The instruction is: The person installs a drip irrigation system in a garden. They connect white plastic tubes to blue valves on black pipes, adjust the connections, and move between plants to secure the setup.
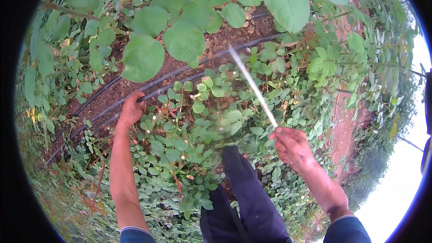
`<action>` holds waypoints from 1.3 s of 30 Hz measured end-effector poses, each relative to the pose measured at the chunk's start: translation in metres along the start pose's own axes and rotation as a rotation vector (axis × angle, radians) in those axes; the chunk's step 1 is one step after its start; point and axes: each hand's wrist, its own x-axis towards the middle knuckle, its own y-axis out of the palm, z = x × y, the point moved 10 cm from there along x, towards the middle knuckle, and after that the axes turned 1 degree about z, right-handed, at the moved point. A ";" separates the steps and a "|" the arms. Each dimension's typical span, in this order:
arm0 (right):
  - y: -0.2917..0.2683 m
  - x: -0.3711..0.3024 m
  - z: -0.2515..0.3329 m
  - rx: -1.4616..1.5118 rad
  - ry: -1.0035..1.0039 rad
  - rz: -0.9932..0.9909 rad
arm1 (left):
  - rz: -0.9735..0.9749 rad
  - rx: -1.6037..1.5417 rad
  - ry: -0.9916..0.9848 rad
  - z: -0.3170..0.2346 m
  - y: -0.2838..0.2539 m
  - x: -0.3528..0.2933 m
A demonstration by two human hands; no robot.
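Observation:
My right hand (292,147) is closed round the lower end of a long, thin, pale stick-like tool (253,84). It slants up and to the left over the leaves, its far end blurred; whether it is a blade or a rod I cannot tell. On the left, my left hand (131,111) reaches down among low leafy plants (171,146) beside a black hose (157,92). Its fingers are curled at the hose, and what they grip, if anything, is hidden. Several pale cut stem ends show among the leaves between my hands.
Large green leaves (180,40) hang close overhead and cover part of the view. Black hoses run along a strip of brown soil (175,65). A reddish dirt path (344,130) lies to the right. My dark trouser legs (258,198) stand in the foliage.

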 end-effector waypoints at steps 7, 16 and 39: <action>-0.005 -0.001 -0.024 0.117 0.290 -0.011 | -0.024 0.014 -0.042 0.015 0.003 0.000; -0.013 0.012 -0.006 0.069 0.044 0.020 | 0.013 -0.056 -0.023 0.005 0.006 -0.002; -0.148 0.047 0.059 -0.651 -0.274 -0.174 | -0.033 -0.069 -0.132 0.036 0.009 -0.005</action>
